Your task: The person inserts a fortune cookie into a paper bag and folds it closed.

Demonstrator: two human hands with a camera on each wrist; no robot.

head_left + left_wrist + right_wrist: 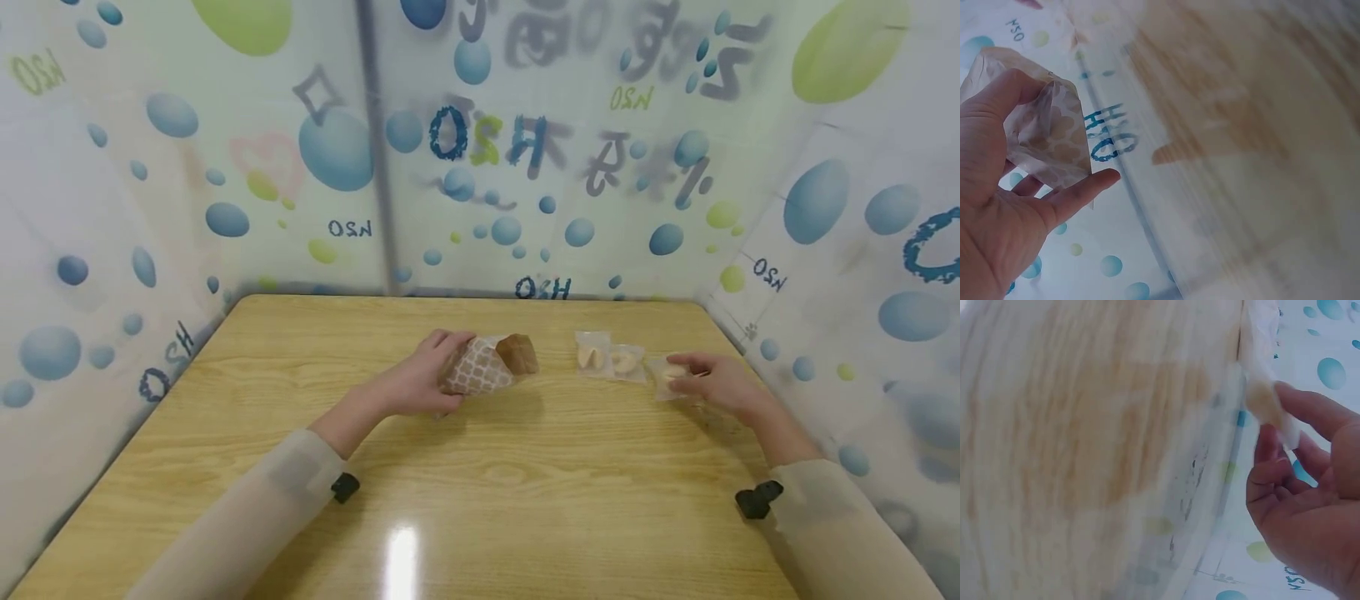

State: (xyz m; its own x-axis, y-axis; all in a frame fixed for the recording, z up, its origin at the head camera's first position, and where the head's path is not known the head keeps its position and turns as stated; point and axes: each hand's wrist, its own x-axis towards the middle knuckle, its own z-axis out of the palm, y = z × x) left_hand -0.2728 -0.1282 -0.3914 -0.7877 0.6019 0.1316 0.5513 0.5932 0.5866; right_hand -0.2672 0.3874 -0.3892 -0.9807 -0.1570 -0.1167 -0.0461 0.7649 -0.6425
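My left hand grips a brown paper bag with a white lattice pattern, tilted so its mouth faces right. In the left wrist view, the thumb lies over the bag and the other fingers reach behind and below it. Between thumb and fingertips, my right hand pinches a clear packet holding a pale folded cookie, like a fortune cookie; the right wrist view shows this packet from the side. Two similar packets, one at the left and one beside it, lie between the hands.
Under everything is a light wood table. Something clear, perhaps another packet, lies partly hidden below the right hand. Printed curtains with blue and green dots stand behind the table and along both sides.
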